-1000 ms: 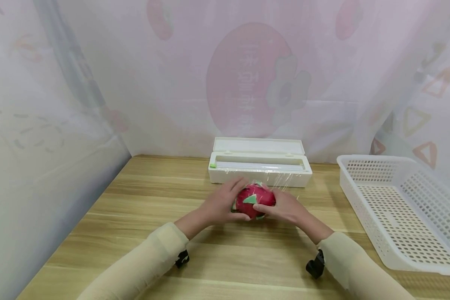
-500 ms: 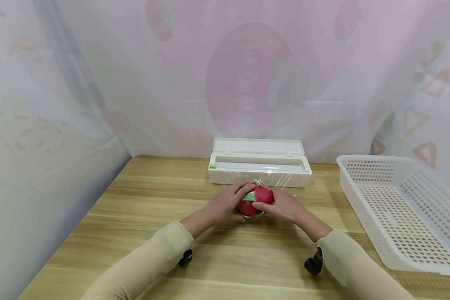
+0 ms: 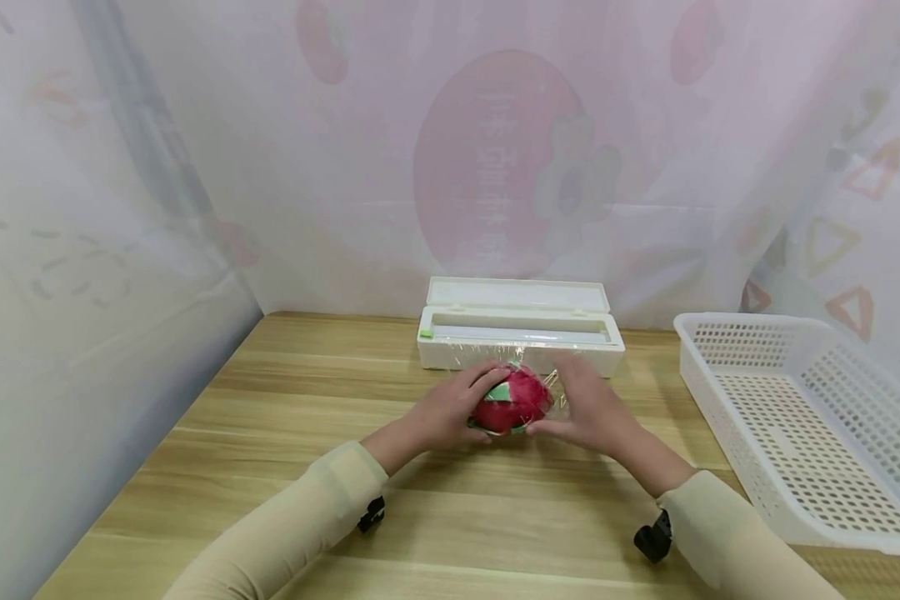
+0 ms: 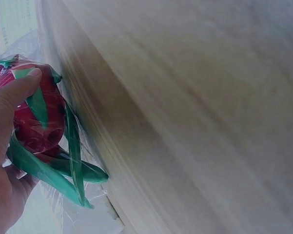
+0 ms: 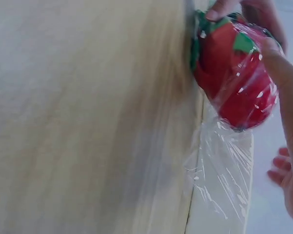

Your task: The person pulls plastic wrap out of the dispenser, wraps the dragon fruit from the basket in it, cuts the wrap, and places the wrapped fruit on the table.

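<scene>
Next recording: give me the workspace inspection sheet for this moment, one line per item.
Surface: wooden table, light planks.
Job's things: red dragon fruit with green scales, wrapped in cling film; film trails toward the open white film dispenser behind it.
Clutter: white perforated basket at the right edge, nothing seen inside.
Grips: left hand holds the fruit's left side, fingers curled over it; right hand is at its right side, fingers fairly straight, contact unclear.
Cables: nothing seen; black wrist-camera mounts under both sleeves.
Surroundings: translucent printed curtain behind and at both sides.
</scene>
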Action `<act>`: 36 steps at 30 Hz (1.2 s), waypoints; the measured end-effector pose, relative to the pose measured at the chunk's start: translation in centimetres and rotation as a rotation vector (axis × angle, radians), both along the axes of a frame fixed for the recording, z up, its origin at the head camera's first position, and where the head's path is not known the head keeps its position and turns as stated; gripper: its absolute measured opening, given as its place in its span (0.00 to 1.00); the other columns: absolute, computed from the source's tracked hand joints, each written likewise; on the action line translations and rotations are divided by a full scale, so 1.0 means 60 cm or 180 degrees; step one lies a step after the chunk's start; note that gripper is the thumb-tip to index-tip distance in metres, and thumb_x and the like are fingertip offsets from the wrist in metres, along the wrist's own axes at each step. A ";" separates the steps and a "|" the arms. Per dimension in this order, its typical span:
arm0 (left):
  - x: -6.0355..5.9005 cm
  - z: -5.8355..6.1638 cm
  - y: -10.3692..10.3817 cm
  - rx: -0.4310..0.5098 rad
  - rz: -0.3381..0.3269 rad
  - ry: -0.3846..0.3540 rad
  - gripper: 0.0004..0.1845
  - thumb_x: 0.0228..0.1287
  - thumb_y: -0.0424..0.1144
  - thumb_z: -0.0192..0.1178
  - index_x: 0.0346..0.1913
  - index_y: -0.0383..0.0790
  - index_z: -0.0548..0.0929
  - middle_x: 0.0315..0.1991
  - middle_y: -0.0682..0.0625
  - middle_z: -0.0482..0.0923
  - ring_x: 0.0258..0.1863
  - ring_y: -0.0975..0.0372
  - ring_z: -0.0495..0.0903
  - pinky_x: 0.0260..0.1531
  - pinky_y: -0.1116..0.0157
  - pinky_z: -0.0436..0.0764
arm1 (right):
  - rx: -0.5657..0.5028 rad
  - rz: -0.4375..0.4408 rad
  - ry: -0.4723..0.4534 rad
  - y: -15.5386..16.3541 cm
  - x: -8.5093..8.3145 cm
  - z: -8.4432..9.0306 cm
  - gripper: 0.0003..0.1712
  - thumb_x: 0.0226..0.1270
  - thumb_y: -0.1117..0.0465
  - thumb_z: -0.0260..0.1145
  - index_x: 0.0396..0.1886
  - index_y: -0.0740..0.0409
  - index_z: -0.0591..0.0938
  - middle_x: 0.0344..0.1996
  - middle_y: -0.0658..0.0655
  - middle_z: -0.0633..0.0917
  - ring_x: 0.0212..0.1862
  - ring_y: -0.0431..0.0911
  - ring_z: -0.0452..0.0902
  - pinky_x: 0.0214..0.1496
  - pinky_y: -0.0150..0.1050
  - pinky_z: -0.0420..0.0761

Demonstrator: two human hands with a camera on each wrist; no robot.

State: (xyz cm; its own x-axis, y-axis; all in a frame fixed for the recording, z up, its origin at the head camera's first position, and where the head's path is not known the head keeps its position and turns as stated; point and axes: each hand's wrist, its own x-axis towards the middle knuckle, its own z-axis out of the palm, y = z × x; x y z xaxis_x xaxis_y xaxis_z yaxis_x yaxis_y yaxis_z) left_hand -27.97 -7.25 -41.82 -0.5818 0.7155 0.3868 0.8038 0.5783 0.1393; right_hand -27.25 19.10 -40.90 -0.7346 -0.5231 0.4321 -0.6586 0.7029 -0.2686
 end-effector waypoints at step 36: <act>-0.011 -0.010 -0.017 0.0200 0.0285 -0.0647 0.53 0.56 0.55 0.70 0.76 0.43 0.50 0.66 0.43 0.64 0.63 0.54 0.69 0.60 0.57 0.71 | 0.0167 0.0350 0.0185 -0.046 -0.016 -0.023 0.58 0.53 0.46 0.77 0.73 0.67 0.56 0.62 0.65 0.71 0.60 0.57 0.70 0.59 0.52 0.75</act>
